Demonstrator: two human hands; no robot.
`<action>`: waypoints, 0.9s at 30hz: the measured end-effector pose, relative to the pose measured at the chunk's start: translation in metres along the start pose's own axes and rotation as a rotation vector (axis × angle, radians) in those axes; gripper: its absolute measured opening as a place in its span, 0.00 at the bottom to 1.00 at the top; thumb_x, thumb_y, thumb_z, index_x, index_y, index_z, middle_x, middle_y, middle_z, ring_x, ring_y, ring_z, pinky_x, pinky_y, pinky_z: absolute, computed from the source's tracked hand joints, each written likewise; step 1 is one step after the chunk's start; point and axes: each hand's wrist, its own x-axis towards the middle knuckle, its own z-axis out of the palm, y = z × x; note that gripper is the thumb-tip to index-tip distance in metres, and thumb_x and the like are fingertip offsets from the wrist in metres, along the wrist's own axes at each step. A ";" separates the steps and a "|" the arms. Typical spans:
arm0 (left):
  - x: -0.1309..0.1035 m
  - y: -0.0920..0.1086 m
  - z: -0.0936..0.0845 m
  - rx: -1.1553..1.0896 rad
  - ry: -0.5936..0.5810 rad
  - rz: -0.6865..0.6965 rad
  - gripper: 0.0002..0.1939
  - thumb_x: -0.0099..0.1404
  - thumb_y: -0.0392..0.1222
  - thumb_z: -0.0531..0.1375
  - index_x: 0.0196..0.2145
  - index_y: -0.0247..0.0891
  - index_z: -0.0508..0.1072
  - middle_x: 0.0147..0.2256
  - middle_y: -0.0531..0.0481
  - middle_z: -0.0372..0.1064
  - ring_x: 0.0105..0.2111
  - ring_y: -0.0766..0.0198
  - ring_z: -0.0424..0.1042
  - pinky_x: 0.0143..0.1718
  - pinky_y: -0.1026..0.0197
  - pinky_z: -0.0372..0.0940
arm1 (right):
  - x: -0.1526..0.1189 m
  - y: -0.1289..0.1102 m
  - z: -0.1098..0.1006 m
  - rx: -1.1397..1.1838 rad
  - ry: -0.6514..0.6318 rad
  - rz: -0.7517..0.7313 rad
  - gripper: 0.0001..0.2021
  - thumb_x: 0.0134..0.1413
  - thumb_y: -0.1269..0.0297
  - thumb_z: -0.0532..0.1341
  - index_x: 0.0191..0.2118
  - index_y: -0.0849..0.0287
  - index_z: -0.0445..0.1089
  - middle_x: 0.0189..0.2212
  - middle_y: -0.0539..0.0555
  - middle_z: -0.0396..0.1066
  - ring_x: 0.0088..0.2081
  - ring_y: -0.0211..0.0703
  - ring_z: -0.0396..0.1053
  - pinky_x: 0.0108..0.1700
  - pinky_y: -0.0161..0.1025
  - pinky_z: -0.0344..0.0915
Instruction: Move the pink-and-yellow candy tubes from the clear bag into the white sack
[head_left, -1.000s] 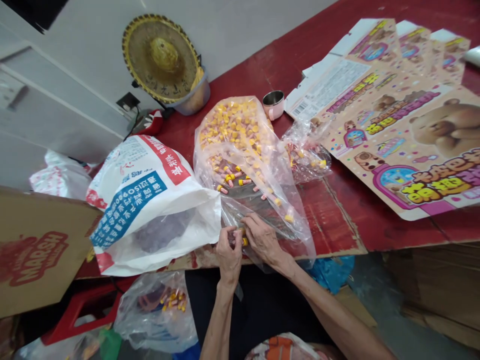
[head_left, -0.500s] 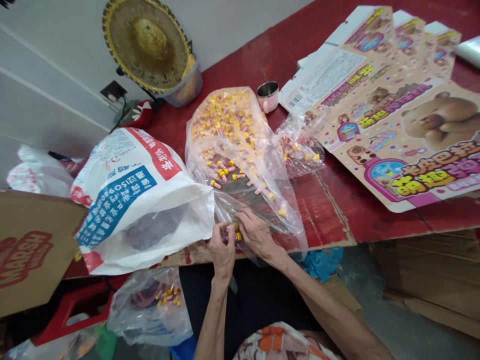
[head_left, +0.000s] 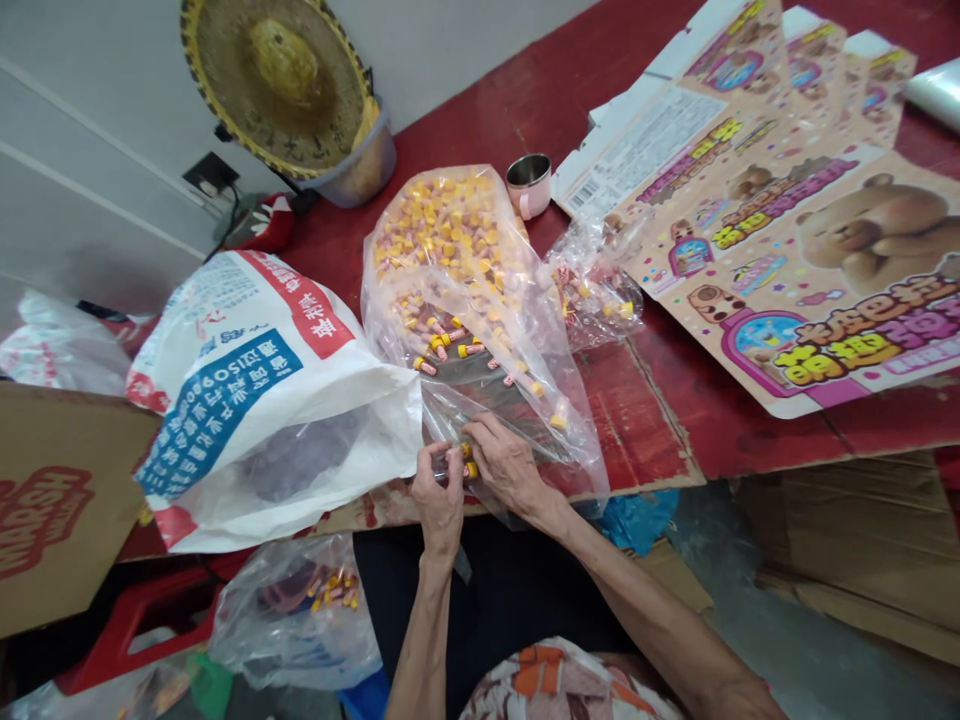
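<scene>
My left hand [head_left: 439,495] is closed at the table's front edge, thumb and fingers pinched; what is between them is too small to make out. Beside it, my right hand [head_left: 504,462] curls its fingers over small pink tubes with yellow caps [head_left: 470,470], which show between the two hands. Both hands are at the mouth of a large clear plastic bag [head_left: 574,440] lying on the table. Many more yellow-capped tubes [head_left: 450,215] are heaped inside the bag, and several loose ones [head_left: 446,340] lie nearer its mouth.
Left stands a white printed sack [head_left: 247,400], open toward me. To the right are a small clear bag [head_left: 592,285], a pink metal cup [head_left: 529,185] and flat printed cartons [head_left: 787,250]. A clear bag with tubes [head_left: 300,620] hangs below the red table [head_left: 652,400]. A straw hat [head_left: 281,80] stands behind.
The view has shifted slightly, so everything sits a little further left. My hands keep almost the same pose by the yellow-capped tubes.
</scene>
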 end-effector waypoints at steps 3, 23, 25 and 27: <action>0.000 -0.001 0.000 0.004 0.001 -0.002 0.26 0.69 0.66 0.60 0.41 0.38 0.75 0.33 0.46 0.77 0.30 0.61 0.77 0.32 0.61 0.73 | 0.000 0.001 0.001 -0.002 -0.005 0.000 0.13 0.69 0.76 0.52 0.48 0.57 0.72 0.48 0.58 0.72 0.42 0.44 0.73 0.43 0.38 0.70; 0.001 0.003 0.002 -0.007 -0.007 0.009 0.22 0.69 0.63 0.60 0.40 0.39 0.74 0.33 0.47 0.76 0.29 0.62 0.75 0.29 0.62 0.71 | 0.000 0.000 -0.001 -0.004 -0.010 0.001 0.14 0.69 0.76 0.51 0.48 0.58 0.72 0.48 0.58 0.73 0.41 0.45 0.73 0.42 0.38 0.70; 0.002 0.003 0.002 -0.018 -0.009 0.003 0.22 0.69 0.63 0.60 0.40 0.39 0.74 0.33 0.47 0.76 0.29 0.62 0.75 0.29 0.62 0.71 | 0.000 0.000 -0.001 0.000 -0.013 0.003 0.14 0.69 0.76 0.52 0.48 0.57 0.72 0.49 0.58 0.72 0.42 0.45 0.73 0.43 0.38 0.70; 0.002 0.002 0.002 -0.033 -0.014 -0.002 0.21 0.69 0.62 0.61 0.40 0.39 0.74 0.33 0.47 0.76 0.29 0.62 0.75 0.29 0.62 0.71 | 0.000 0.000 -0.002 0.000 -0.016 0.005 0.14 0.68 0.76 0.52 0.48 0.57 0.72 0.48 0.58 0.72 0.41 0.45 0.73 0.43 0.38 0.70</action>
